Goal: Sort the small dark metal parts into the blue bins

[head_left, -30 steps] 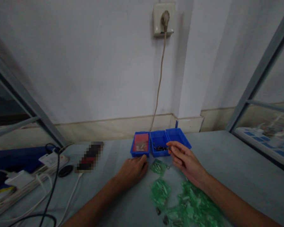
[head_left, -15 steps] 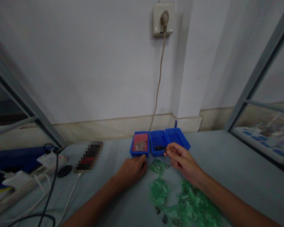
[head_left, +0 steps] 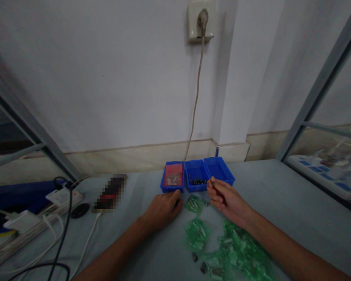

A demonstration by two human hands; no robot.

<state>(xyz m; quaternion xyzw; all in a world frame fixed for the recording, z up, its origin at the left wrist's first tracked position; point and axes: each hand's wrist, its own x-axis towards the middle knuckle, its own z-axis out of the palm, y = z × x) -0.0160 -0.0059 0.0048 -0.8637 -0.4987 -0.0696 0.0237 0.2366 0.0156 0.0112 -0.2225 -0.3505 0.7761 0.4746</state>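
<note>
My right hand is closed in a pinch on a small dark metal part, held just off the front right corner of the middle blue bin. Dark, shiny little pieces lie at the near end of that bin. Loosely curled, my left hand rests on the table by the left blue bin, with nothing seen in it. Between the hands lies a small green plastic bag of metal pieces. A second green bag sits nearer to me.
A heap of green bags lies beneath my right forearm. Two loose dark pieces are beside it. The right blue bin stands at the wall. To the left are a blurred-out phone-like object, cables and a power strip.
My right hand has drawn back slightly from the middle bin and turned, so the dark part between its fingertips shows more. My left hand stays in place.
</note>
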